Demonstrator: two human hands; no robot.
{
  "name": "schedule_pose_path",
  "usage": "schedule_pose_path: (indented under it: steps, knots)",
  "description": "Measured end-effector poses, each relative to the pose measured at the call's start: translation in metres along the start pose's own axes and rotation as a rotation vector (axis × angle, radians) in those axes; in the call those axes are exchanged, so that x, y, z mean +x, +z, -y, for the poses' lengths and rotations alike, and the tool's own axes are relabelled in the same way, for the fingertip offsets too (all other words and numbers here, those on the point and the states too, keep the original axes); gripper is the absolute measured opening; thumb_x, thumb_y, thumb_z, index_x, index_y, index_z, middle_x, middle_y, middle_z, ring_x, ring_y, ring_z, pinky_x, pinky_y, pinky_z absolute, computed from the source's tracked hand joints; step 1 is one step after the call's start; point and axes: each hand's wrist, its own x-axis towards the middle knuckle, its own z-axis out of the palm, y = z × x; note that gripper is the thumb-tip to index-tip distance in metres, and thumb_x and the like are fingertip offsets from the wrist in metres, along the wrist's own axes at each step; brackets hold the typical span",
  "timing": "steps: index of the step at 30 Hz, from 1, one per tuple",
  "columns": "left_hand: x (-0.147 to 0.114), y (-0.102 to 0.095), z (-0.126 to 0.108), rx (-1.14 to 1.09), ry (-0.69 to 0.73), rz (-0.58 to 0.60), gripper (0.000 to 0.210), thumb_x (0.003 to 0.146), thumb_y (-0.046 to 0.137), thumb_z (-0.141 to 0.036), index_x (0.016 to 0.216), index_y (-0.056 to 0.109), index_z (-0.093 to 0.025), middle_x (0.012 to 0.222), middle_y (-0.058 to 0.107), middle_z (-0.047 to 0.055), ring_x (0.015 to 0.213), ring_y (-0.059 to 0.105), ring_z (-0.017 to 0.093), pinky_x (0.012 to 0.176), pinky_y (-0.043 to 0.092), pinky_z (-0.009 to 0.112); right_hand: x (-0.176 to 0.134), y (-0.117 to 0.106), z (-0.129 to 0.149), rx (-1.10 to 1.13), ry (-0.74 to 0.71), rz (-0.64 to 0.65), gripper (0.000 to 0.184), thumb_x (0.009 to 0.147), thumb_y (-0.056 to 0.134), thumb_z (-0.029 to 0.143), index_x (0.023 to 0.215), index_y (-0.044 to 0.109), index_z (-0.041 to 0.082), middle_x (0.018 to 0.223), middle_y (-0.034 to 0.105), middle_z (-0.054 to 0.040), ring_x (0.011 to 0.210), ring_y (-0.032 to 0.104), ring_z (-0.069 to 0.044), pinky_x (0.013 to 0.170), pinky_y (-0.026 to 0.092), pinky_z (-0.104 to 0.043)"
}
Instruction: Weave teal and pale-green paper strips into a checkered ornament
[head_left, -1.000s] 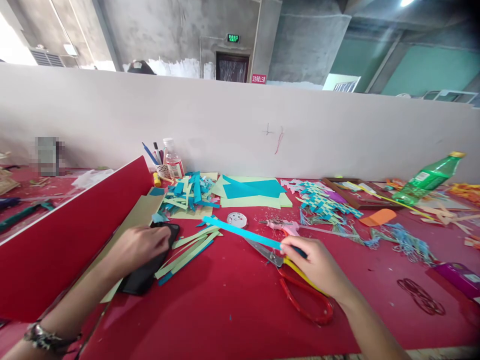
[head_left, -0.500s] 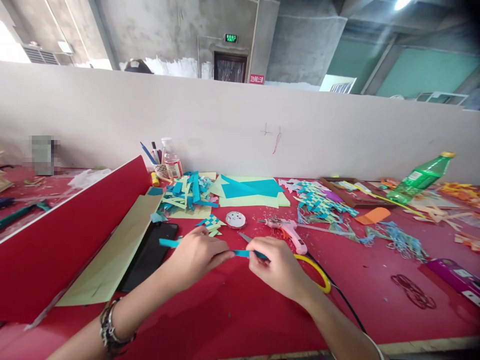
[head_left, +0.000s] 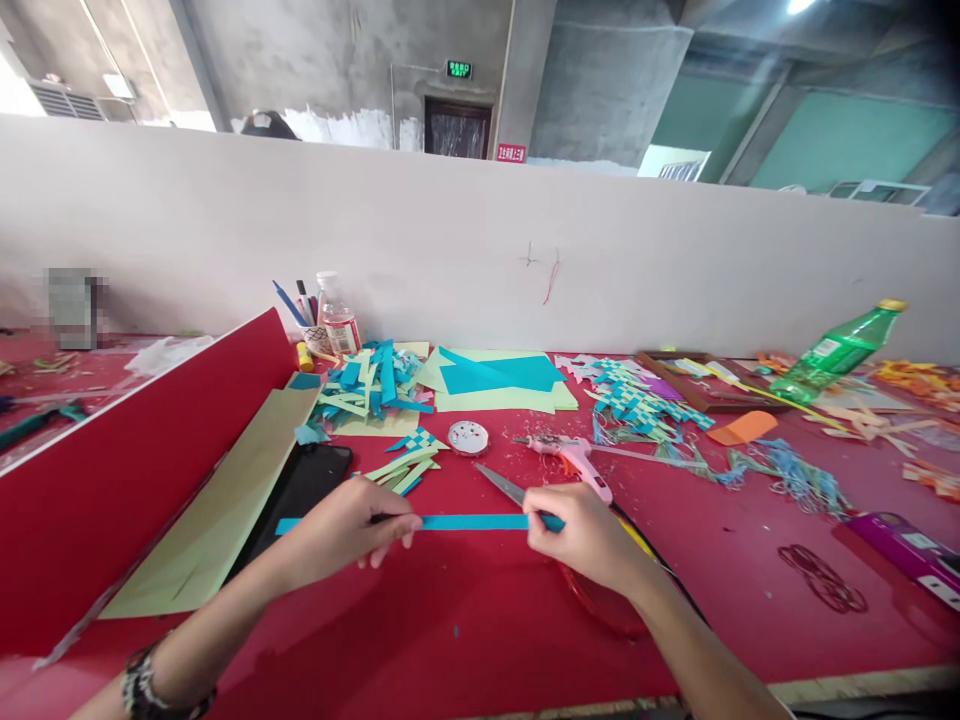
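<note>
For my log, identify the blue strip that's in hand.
The long blue strip running straight between left hand and right hand; other blue strips lie among green ones.

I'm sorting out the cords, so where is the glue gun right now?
In the head view, the pink glue gun lies on the red table right of centre, just beyond the right hand, with the round dish to its left.
</note>
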Motion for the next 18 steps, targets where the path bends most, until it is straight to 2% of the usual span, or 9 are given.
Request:
schedule_pose_path:
  steps: [2,5,8,10,12,14,16,18]
  knots:
    - [-0.007,-0.010,0.007,0.070,-0.005,-0.042,0.039,0.086,0.037,-0.039,0.062,0.057,-0.016,0.042,0.050,-0.003,0.039,0.046,0.008,0.044,0.034,0.016,-0.011,-0.005,-0.016,-0.038,0.054,-0.065,0.017,0.068,0.043,0.008,0.056,0.039,0.019,0.051,0.039,0.0054,0.047,0.037,-0.008,0.047,0.024,-0.020]
    - [-0.009,-0.022,0.004,0.158,-0.030,-0.032,0.038,0.086,0.037,-0.039,0.064,0.059,-0.016,0.040,0.050,-0.003,0.035,0.042,0.007,0.041,0.032,0.016,-0.016,-0.010,-0.024,-0.047,0.083,-0.282,0.018,0.071,0.043,0.009,0.056,0.039,0.019,0.052,0.040,0.0043,0.049,0.038,-0.009,0.049,0.029,-0.021]
    - [0.000,-0.022,-0.016,0.231,0.090,0.011,0.035,0.086,0.039,-0.036,0.068,0.063,-0.018,0.041,0.052,-0.003,0.040,0.047,0.008,0.046,0.033,0.016,-0.002,-0.012,-0.005,0.007,-0.064,-0.352,0.008,0.077,0.045,0.014,0.076,0.051,0.019,0.076,0.053,-0.0025,0.076,0.050,-0.015,0.069,0.038,-0.026]
    - [0.008,-0.016,-0.030,0.236,0.187,0.035,0.032,0.086,0.041,-0.034,0.070,0.064,-0.019,0.041,0.053,-0.003,0.043,0.049,0.008,0.051,0.034,0.017,0.012,-0.012,0.016,-0.001,-0.169,-0.222,0.013,0.079,0.050,0.021,0.091,0.054,0.020,0.092,0.055,-0.0057,0.089,0.049,-0.017,0.078,0.037,-0.029]
    - [0.014,-0.011,-0.039,0.254,0.244,0.027,0.033,0.086,0.042,-0.032,0.066,0.063,-0.018,0.040,0.053,-0.003,0.043,0.048,0.008,0.053,0.034,0.017,0.022,-0.012,0.033,0.010,-0.251,-0.090,0.009,0.083,0.048,0.024,0.084,0.056,0.020,0.088,0.055,-0.0045,0.085,0.049,-0.016,0.077,0.037,-0.029]
    - [0.014,-0.013,-0.039,0.275,0.266,0.004,0.033,0.087,0.042,-0.031,0.065,0.062,-0.018,0.042,0.054,-0.003,0.043,0.047,0.008,0.053,0.034,0.018,0.025,-0.014,0.039,0.065,-0.288,0.008,0.019,0.086,0.044,0.024,0.074,0.056,0.019,0.079,0.056,-0.0029,0.077,0.049,-0.014,0.071,0.037,-0.027]
    - [0.009,-0.023,-0.028,0.284,0.243,-0.044,0.032,0.086,0.042,-0.032,0.067,0.062,-0.017,0.044,0.055,-0.002,0.045,0.046,0.008,0.052,0.033,0.018,0.022,-0.016,0.035,0.156,-0.250,0.050,0.024,0.087,0.041,0.025,0.069,0.054,0.018,0.072,0.054,-0.0017,0.071,0.049,-0.012,0.067,0.037,-0.025]
    - [0.000,-0.040,-0.011,0.296,0.139,-0.180,0.034,0.084,0.044,-0.036,0.061,0.062,-0.017,0.043,0.052,-0.002,0.045,0.045,0.009,0.049,0.031,0.019,0.016,-0.017,0.025,0.258,-0.145,0.040,0.024,0.087,0.042,0.026,0.068,0.053,0.018,0.069,0.053,-0.0006,0.066,0.048,-0.011,0.062,0.036,-0.024]
